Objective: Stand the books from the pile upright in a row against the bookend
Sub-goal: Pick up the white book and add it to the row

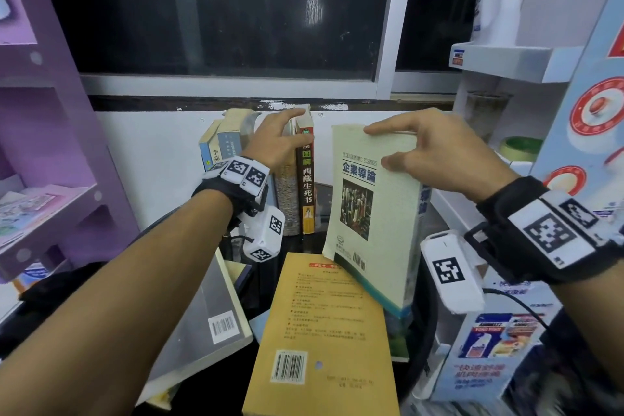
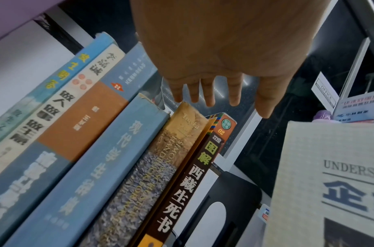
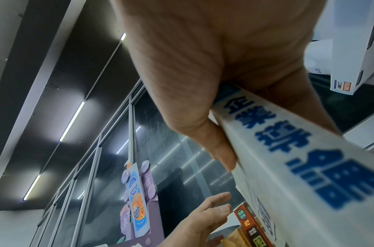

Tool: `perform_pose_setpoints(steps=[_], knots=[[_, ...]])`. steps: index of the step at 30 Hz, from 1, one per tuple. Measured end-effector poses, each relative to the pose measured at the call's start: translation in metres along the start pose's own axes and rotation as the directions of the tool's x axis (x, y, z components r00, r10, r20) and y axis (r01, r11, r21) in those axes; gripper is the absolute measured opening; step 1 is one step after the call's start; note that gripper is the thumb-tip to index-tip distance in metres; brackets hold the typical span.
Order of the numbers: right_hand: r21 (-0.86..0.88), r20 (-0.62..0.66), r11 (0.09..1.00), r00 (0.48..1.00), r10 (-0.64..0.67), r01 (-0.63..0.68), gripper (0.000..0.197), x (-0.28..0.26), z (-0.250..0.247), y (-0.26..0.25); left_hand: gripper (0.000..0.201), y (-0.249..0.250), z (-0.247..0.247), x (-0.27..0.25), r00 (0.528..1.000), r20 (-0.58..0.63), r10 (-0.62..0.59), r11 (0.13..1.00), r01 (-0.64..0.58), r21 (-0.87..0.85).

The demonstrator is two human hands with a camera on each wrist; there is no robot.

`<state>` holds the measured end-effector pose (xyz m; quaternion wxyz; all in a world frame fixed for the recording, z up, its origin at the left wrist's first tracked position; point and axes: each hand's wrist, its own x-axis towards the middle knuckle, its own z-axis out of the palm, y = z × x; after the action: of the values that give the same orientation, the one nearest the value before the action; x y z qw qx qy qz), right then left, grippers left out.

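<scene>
Several books (image 1: 305,186) stand upright in a row (image 2: 110,150) by the wall, with the brown-spined one (image 2: 182,192) at the row's right end. A black bookend (image 2: 234,200) stands just right of it. My left hand (image 1: 287,127) rests with straight fingers (image 2: 209,98) on the tops of these books. My right hand (image 1: 398,145) grips the top edge of a pale book (image 1: 371,213) titled Understanding Business, thumb on its cover, holding it tilted above the pile. A yellow book (image 1: 320,331) and a grey book (image 1: 209,314) lie flat below.
A purple shelf unit (image 1: 50,145) stands at the left. White shelving (image 1: 506,61) and a printed product box (image 1: 489,348) crowd the right. A dark window (image 1: 219,10) runs behind the row. A green roll (image 1: 520,145) sits at the right.
</scene>
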<state>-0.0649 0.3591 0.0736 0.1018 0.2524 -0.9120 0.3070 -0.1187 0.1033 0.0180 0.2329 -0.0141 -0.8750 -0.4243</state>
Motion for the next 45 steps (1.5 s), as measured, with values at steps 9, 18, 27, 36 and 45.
perform_pose_setpoints(steps=[9,18,27,36,45], knots=[[-0.018,-0.051,1.000,0.999,0.013,-0.014,0.044,0.042,0.018,0.005,0.057,-0.017,0.009,0.034,0.997,0.066,0.047,0.979,-0.059,0.196],[-0.100,-0.138,0.993,0.990,0.042,-0.056,0.046,0.089,0.047,0.009,0.052,-0.038,0.010,0.044,0.993,0.109,0.056,0.998,-0.055,-0.009],[-0.039,-0.247,0.997,0.967,0.055,-0.067,0.049,0.131,0.089,0.014,0.056,-0.047,0.012,0.045,0.985,0.125,0.118,0.993,-0.117,-0.013],[0.064,-0.266,0.997,0.962,0.065,-0.050,0.048,0.155,0.124,0.026,0.058,-0.058,0.016,0.053,0.980,0.090,0.179,0.984,-0.179,-0.009],[-0.045,-0.171,0.999,0.985,-0.016,0.008,0.049,0.156,0.134,0.021,0.055,-0.060,0.014,0.053,0.972,0.072,0.225,0.973,-0.228,0.031]])
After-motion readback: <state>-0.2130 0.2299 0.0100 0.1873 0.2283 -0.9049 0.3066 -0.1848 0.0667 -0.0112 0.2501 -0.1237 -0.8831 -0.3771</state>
